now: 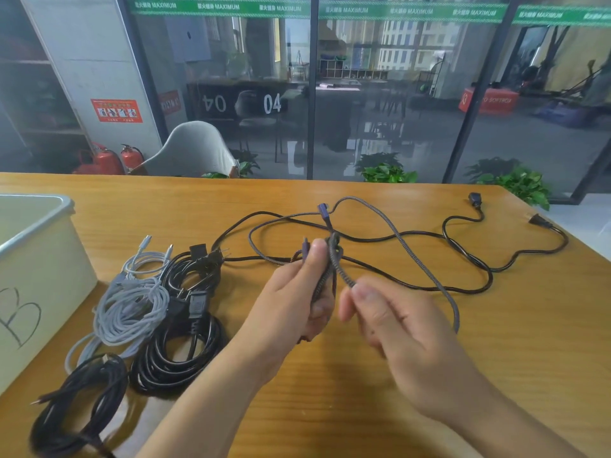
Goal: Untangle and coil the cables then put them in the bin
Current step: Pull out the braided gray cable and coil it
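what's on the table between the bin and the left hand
In the head view, four cable bundles lie between the bin and the left hand: a white cable coil, two black cable coils and a dark cable bundle nearer the camera.

Two bare arms come up from the bottom of the picture. The left hand (291, 302) and right hand (393, 322) wear no gloves, rings, watch or sleeves.
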### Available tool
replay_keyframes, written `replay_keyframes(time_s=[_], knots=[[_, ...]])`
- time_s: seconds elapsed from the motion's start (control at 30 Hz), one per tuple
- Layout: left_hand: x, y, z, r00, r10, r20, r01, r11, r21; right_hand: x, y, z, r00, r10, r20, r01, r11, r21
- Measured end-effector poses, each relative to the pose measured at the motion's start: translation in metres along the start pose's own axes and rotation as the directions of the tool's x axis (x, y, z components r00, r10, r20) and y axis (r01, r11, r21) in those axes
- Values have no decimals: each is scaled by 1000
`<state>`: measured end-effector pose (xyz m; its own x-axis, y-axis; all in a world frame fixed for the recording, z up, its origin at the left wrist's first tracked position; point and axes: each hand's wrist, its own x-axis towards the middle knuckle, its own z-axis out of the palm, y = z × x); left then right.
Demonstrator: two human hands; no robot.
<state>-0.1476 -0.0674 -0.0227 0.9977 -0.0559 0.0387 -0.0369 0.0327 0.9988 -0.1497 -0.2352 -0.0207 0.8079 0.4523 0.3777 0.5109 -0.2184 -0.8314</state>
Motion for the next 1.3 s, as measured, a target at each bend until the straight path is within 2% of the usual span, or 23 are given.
replay_keyframes(time_s=[0.07,0.13,0.23,0.33,0.4,0.53,0.6,0.7,0.77,0.83,0.9,0.97,1.1,1.2,1.3], knots=[[-1,-1,5,1000,-5,23,4,999,46,3,1,-11,997,-30,-78,28,999,-19],[-3,-1,10,999,-25,30,23,998,60,3,0,-14,996,-60,-67,57,997,-49],[-4,0,14,999,-47,-24,48,999,21,-1,-1,-5,992,-124,21,126,988,-91],[-3,0,11,983,-142,-116,129,984,-120,-5,4,8,987,-90,137,113,978,-174],[-2,2,9,980,-177,-89,157,968,-197,-6,7,13,982,-64,177,104,968,-227],[-2,3,5,992,-122,-1,120,975,-186,-6,5,16,973,-63,223,119,960,-252],[-1,0,1,998,-62,4,62,985,-162,-7,6,19,970,-75,230,148,936,-319],[1,1,-1,999,-46,-19,40,972,-232,-9,9,27,960,-86,267,194,891,-411],[1,2,-1,998,-59,-6,56,964,-261,-9,12,28,954,-72,289,186,902,-389],[0,3,0,998,-53,13,55,959,-279,-9,14,27,946,-28,323,117,959,-259],[0,4,1,999,-33,26,39,960,-276,-8,17,24,899,63,433,-51,998,-40],[0,3,1,998,-7,55,20,970,-243,-6,20,21,809,118,576,-189,980,65],[-3,2,-1,990,55,131,-32,985,-172,3,27,13,689,174,704,-158,984,-88],[-7,7,-3,977,114,180,-74,974,-214,9,37,-1,627,186,757,-233,971,-46],[-9,11,-5,962,170,212,-114,962,-249,15,47,-17,628,201,752,-239,969,-60]])
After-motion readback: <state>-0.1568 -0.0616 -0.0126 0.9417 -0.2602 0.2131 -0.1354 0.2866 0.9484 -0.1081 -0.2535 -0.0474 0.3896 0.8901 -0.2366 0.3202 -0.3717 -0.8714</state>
